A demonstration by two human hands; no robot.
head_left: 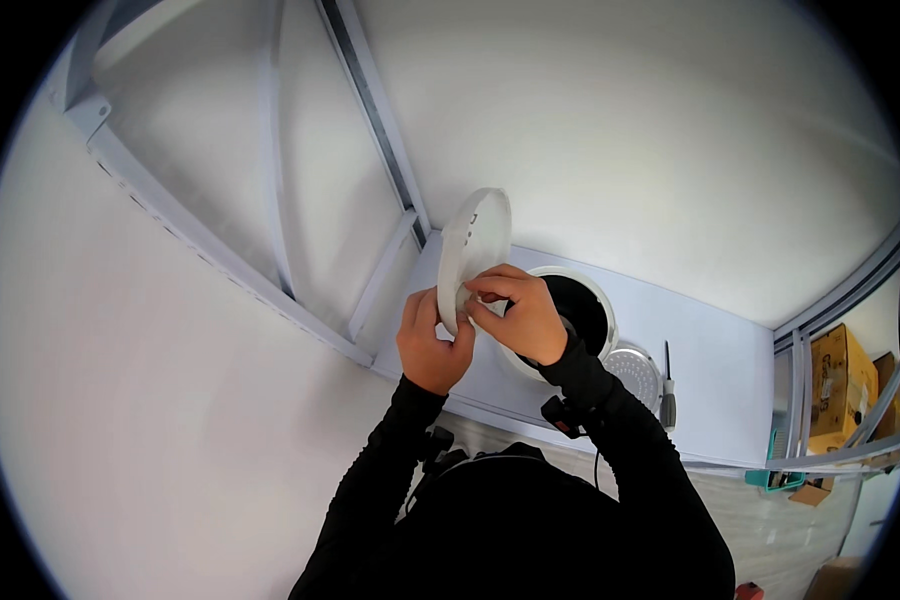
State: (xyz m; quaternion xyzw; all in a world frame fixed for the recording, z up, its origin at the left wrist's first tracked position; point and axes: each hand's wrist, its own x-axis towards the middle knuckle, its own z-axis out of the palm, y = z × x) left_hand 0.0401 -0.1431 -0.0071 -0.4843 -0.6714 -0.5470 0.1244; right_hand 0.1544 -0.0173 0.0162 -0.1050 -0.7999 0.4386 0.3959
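- White table, center to right of frame: your work surface. Work the lid over it, so anything loose would land there and not on the floor.
- White pot, right of center: top open, black inside, partly behind your right hand. Mind its rim with that forearm; don't lean on it.
- White lid, center of frame, raised in front of you, tipped nearly on edge, apart from the table. A few dark marks on its face. Hold that angle steady while you work at its lower part; a wobble would cost you fine control.
- Left hand, just below center: clamped on the lid's lower left edge. This one should carry the weight; grip firm, but don't squeeze hard enough to flex the rim.
- Right hand, center: thumb and forefinger drawn together against the lid's lower part. Can't tell whether something is pinched between them. Use fingertips only, small moves, light pressure.
- Metal disc, full of holes, right of the pot, partly under your sleeve: watch for dragging it.
- Screwdriver, right of the disc, tip toward top of frame: lies within reach, don't knock it.
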